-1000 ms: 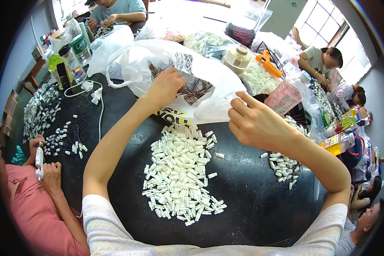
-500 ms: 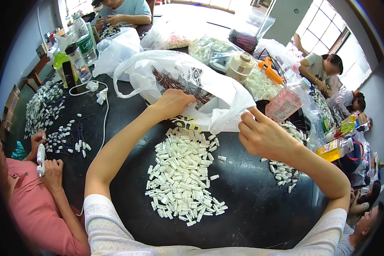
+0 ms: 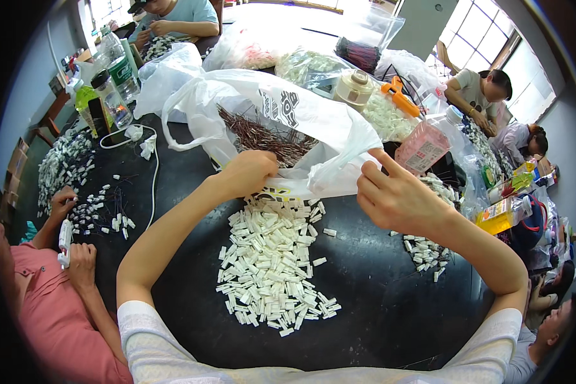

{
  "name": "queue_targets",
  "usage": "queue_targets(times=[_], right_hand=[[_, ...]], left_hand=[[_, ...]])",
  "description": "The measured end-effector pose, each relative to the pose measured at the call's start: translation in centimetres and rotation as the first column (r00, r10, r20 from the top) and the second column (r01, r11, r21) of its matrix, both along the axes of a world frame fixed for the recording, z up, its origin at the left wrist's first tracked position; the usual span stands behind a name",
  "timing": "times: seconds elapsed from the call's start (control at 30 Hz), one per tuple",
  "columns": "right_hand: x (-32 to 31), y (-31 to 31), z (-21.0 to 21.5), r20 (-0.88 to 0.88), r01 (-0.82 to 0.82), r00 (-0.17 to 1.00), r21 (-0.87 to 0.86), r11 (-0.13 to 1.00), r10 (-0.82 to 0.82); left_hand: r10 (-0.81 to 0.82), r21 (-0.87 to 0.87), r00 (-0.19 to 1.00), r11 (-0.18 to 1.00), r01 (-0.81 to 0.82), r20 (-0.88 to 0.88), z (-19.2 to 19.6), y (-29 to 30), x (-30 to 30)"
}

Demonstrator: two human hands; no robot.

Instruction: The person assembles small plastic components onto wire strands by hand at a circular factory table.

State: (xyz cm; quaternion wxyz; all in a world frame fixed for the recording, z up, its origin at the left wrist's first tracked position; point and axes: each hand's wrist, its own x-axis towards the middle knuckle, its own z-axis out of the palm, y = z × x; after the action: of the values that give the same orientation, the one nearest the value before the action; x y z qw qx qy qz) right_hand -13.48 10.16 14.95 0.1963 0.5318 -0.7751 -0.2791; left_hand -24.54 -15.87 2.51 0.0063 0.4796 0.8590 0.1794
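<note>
A white plastic bag [image 3: 336, 137] lies on the black table with its mouth spread toward me. Inside it rests a bundle of thin dark reddish-brown wires [image 3: 262, 136]. My left hand [image 3: 248, 173] is closed on the bag's near rim, beside the wires; its fingertips are partly hidden. At the right end of the mouth, my right hand [image 3: 390, 192] pinches the bag's edge between thumb and fingers. Just below the bag is a heap of small white plastic connector housings [image 3: 269, 262], with a few loose ones to its right.
A co-worker in pink sits at the left, holding a white glue gun [image 3: 64, 243] near a pile of white pieces [image 3: 64, 163]. A white cable [image 3: 156, 185] crosses the table there. An orange glue gun [image 3: 400, 99], a beige jug [image 3: 353, 88] and filled bags stand behind.
My left hand has moved slightly left and down with the bag's near rim, so the mouth gapes wider and more wires show. My right hand keeps its pinch.
</note>
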Motion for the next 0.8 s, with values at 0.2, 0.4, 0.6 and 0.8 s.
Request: queue_targets(times=[0.2,0.4,0.6,0.8], right_hand=[[0.1,0.2,-0.6,0.027,0.025,0.999,-0.006,1.000,-0.024],[0.4,0.2,-0.3,0.042,0.033,0.999,-0.011,0.999,-0.033],[0.2,0.3,0.0,0.027,0.038,0.999,-0.007,0.999,-0.038],[0.0,0.3,-0.1,0.017,0.027,1.000,-0.038,0.999,-0.027]], left_hand=[[0.135,0.039,0.970,0.991,-0.130,-0.202,0.2,1.8,-1.3],[0.081,-0.178,0.974,0.977,-0.120,-0.211,1.0,2.9,-2.4],[0.082,-0.182,0.975,0.976,-0.121,-0.204,0.9,3.8,-2.9],[0.162,0.021,0.963,0.987,-0.161,-0.213,-1.5,3.3,-3.1]])
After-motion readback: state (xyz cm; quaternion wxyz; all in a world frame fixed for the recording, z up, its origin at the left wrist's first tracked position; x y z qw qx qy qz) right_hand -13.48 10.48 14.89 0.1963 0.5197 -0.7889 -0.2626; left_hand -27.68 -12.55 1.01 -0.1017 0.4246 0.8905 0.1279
